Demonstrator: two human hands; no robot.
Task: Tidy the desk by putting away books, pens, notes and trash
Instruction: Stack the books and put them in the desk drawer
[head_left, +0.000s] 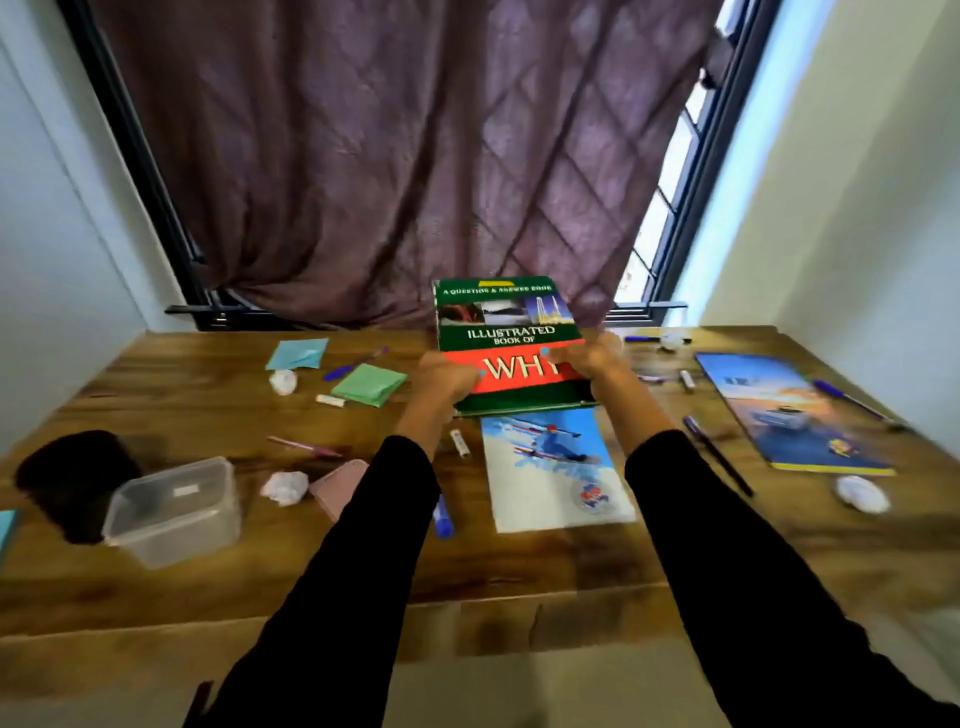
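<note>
Green and red, the hardcover book (511, 345) is held above the far middle of the wooden desk (519, 566), tilted up toward the camera; the left hand (448, 382) grips its left edge and the right hand (592, 361) grips its right edge, thumbs on the cover. Judged from the layout, the task is at an early stage: this one book is lifted but not yet put away, and nearly everything else lies loose. Remaining books, counted: two, a ski-cover book (556, 467) directly below the held one and a blue book (789, 410) at the right. Note pads: a blue one (298, 353), a green one (369, 384), a pink one (337, 486) by the left sleeve; a fourth blue edge shows at the far left. Crumpled paper: four visible wads, including one (284, 487) near the clear plastic container (174, 512), which looks empty, beside a black cup (75, 483). Pens and markers: roughly nine or ten, scattered; blur prevents an exact count.
</note>
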